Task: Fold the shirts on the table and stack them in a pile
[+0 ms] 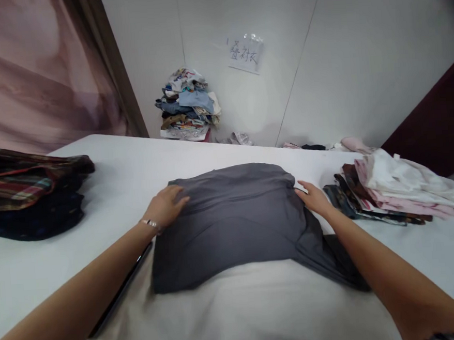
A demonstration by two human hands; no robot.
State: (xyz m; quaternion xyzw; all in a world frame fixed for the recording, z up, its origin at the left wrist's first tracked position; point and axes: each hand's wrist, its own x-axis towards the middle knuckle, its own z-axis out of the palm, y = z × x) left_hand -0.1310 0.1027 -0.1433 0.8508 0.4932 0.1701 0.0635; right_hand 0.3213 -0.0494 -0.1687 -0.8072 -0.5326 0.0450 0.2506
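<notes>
A dark grey shirt (231, 226) lies spread on the white table, wrinkled across its upper part. Its near end hangs over the front edge against my pale clothing, and a loose part trails at the lower right. My left hand (165, 205), with a bracelet at the wrist, rests on the shirt's upper left side, its fingers apart. At the opposite side, my right hand (314, 197) has its thumb and fingers closed on the shirt's upper right edge. The fingertips there are partly blurred.
Dark and plaid clothes (30, 189) are heaped at the left of the white table (121, 167). Folded garments (403, 189) are stacked at the right. Beyond the far edge stands a tall clothes pile (189, 105) by the wall, under a paper sign (245, 55). A pink curtain (37, 74) hangs at left.
</notes>
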